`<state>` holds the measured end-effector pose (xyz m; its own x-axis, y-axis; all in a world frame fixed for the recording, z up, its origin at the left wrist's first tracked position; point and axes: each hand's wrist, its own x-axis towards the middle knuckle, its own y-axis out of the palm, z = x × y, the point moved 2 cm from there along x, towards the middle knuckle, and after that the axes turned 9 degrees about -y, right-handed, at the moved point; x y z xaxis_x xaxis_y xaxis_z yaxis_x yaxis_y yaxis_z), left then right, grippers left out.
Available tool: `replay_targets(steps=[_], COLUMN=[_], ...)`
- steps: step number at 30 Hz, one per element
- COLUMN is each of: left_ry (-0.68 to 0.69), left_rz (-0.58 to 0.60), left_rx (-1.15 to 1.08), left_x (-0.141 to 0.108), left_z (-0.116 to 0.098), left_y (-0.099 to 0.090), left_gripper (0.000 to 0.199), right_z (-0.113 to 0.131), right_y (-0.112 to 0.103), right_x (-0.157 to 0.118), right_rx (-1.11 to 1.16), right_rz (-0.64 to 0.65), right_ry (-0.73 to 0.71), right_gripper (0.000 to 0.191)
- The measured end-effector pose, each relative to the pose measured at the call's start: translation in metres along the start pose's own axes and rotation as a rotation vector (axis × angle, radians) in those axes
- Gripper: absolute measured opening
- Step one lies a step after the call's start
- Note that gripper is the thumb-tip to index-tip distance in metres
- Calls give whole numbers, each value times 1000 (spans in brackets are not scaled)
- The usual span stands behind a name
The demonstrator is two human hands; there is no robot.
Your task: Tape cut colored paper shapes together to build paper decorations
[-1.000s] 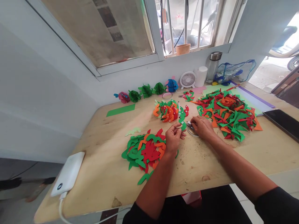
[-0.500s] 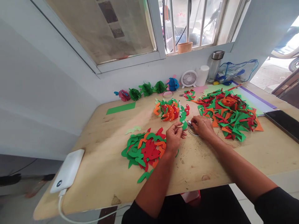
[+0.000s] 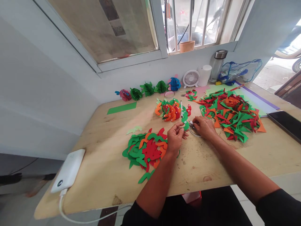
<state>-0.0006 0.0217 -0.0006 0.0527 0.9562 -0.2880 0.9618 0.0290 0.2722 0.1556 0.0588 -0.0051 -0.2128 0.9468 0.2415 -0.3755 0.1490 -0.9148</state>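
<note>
My left hand (image 3: 175, 138) is closed in a pinch on a green paper cutout (image 3: 185, 126) with a wavy edge, near the middle of the table. Just right of it, the fingers of my right hand (image 3: 204, 127) are pressed together at a thin whitish ring (image 3: 194, 134) that looks like a tape roll. A small white bit shows at those fingertips. Left of my left wrist lies a heap of green, red and orange paper cutouts (image 3: 135, 150). Beyond my hands is a bunch of cutouts with small white patches (image 3: 168, 110), a pen (image 3: 181, 109) beside it.
A large pile of paper scraps (image 3: 231, 110) covers the right side, near a phone (image 3: 285, 124). Folded paper figures (image 3: 148, 89), a small fan (image 3: 191, 78) and a bottle (image 3: 218, 66) line the wall. A white power bank (image 3: 68, 169) with a cable sits at the left edge.
The view has shifted very slightly. Both hands stay in nearly the same place, with the same pinch on the green cutout and at the ring.
</note>
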Motion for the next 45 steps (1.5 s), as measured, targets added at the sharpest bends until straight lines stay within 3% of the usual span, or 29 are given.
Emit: replay_targets(steps=[34, 40, 45], left_ry=[-23, -2, 29], left_rz=[-2, -17, -65], left_rx=[-25, -17, -24], left_x=[1, 2, 4], left_z=[-1, -1, -1], left_y=[0, -1, -3], left_gripper=[34, 34, 37], right_z=[-4, 1, 8], right_y=[-1, -6, -14], right_x=[0, -1, -2], right_rx=[60, 253, 604], right_rz=[-54, -114, -76], right_ry=[-33, 37, 133], right_gripper=[11, 13, 18])
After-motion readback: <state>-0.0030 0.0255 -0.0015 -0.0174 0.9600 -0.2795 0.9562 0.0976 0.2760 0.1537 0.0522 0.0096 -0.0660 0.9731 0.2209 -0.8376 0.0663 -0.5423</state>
